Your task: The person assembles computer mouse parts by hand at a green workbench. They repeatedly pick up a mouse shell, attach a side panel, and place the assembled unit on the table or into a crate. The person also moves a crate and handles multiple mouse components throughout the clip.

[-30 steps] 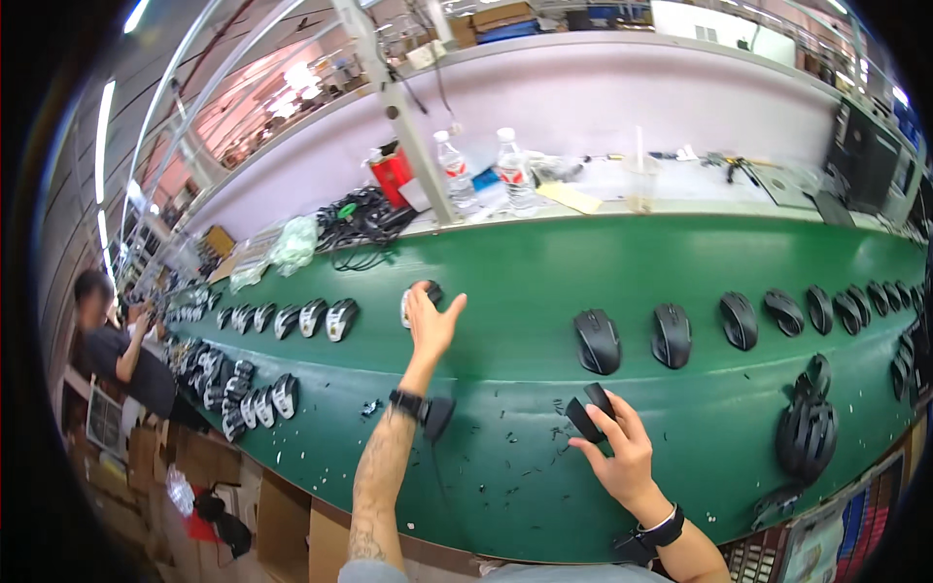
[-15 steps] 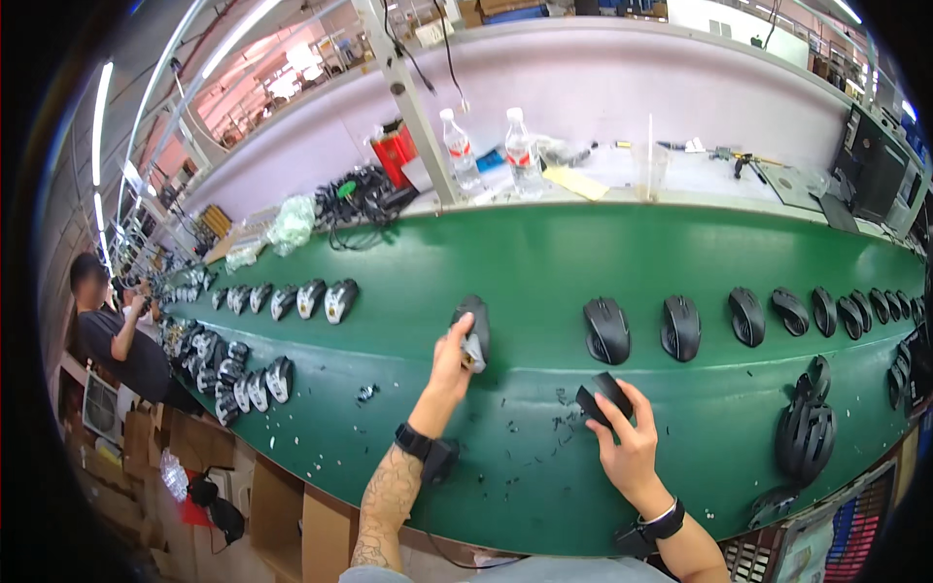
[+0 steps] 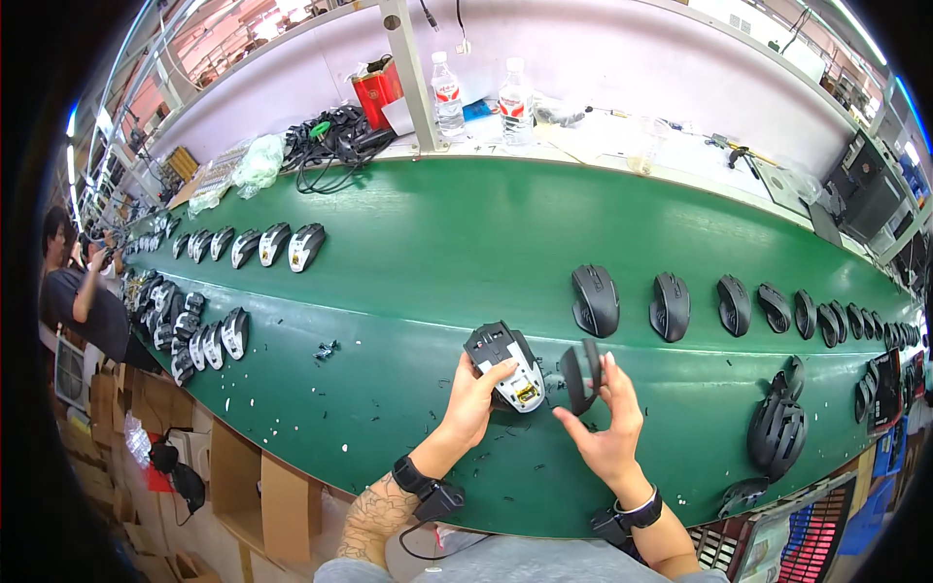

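Note:
My left hand (image 3: 468, 410) grips a computer mouse (image 3: 494, 342) whose palm cover is off, baring a white inner shell with a small yellowish part in it. The thumb lies across its top. Just to its right, my right hand (image 3: 614, 429) pinches a thin, curved black mouse cover (image 3: 575, 381) by its edge, held upright and apart from the mouse. Small black bits are scattered on the green bench beneath both hands. Beyond the right hand stands a covered black mouse (image 3: 595, 301), first in a row running right.
Uncovered mice with white shells (image 3: 307, 248) line the left, beside a heap of more (image 3: 160, 301). Stacked black shells (image 3: 777, 432) lie at right. Bottles (image 3: 515, 102), cables (image 3: 335, 146) and a red box (image 3: 377, 92) stand at the back. A person (image 3: 83, 291) is at far left.
My left hand has brought the mouse nearer and to the right, turning its white inner shell into view. The right hand has tipped the cover upright beside it. The view has shifted.

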A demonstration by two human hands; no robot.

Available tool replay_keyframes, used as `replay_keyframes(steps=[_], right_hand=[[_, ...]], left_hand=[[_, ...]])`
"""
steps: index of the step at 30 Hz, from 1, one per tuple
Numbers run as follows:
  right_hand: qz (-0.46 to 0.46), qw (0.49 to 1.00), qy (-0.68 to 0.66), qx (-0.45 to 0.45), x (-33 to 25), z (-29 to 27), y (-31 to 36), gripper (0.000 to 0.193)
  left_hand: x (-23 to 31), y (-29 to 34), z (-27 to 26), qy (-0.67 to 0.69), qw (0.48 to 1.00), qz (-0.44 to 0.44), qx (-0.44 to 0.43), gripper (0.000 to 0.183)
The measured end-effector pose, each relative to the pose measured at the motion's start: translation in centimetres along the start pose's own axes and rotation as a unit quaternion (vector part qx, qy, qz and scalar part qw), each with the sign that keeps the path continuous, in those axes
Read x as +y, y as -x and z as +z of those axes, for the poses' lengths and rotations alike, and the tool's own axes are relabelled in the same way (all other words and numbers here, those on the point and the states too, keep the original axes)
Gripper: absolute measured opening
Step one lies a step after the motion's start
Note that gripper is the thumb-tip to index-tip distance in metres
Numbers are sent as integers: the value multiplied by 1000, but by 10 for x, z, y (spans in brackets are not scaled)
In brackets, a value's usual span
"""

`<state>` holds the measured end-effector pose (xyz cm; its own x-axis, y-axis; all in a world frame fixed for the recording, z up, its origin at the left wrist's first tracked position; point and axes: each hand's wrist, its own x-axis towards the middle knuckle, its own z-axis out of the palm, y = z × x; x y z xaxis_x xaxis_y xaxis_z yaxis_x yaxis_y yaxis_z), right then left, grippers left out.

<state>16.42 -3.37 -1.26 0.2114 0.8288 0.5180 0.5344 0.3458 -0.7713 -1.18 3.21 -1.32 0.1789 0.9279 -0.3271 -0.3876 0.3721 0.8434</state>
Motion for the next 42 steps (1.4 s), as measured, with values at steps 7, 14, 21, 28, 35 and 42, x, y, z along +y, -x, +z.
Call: replay_keyframes(steps=[7, 14, 21, 28, 35, 42], right_hand=[[-15, 998, 11, -61, -14, 6, 5, 70], [9, 997, -8, -73, -10, 4, 2, 68], [-28, 992, 77, -100, -19, -2, -6, 55], [338, 836, -394, -178, 24, 11, 9, 19], [319, 847, -415, -93, 33, 18, 17, 26], [312, 855, -394, -125, 35, 15, 8, 27]], left_hand=[[-12, 14, 10, 47, 997, 2, -67, 39], [-30, 25, 14, -18, 991, 57, -121, 45], [-28, 24, 21, -94, 986, 132, -42, 59], [-19, 22, 11, 83, 988, 119, -44, 51], [-30, 17, 10, 109, 987, 107, -56, 52], [-13, 16, 6, 85, 996, 15, -12, 44]])
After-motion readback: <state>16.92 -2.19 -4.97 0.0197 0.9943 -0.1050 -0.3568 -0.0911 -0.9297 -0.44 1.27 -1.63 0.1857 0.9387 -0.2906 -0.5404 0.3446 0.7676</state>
